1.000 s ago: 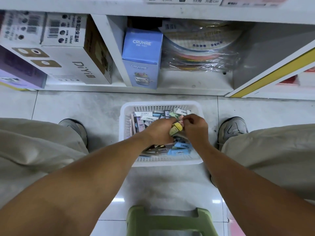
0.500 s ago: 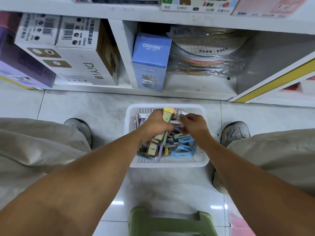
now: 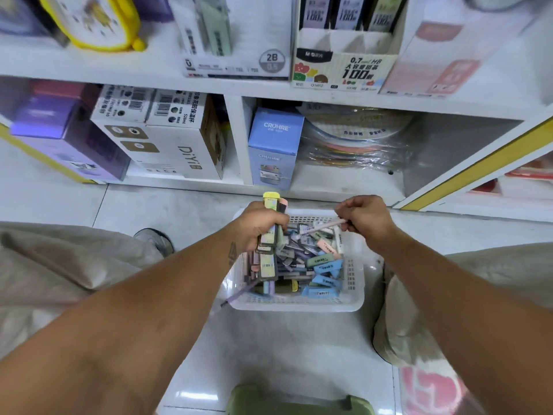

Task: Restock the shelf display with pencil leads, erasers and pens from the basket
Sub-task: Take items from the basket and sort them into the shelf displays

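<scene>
Left hand (image 3: 263, 223) gripping a bundle of pencil lead cases (image 3: 268, 247), upright over the white basket (image 3: 356, 283). Right hand (image 3: 366, 218) pinching a pale pink pen (image 3: 324, 226) just above the basket's far rim. Erasers (image 3: 324, 266) and more packs heaped inside, on the floor below the shelf display (image 3: 344, 65).

Bright, even overhead light; glare patches on the floor tiles (image 3: 197, 396). Motion blur smears the upper shelf (image 3: 149, 76); wide-angle bending at edges.
</scene>
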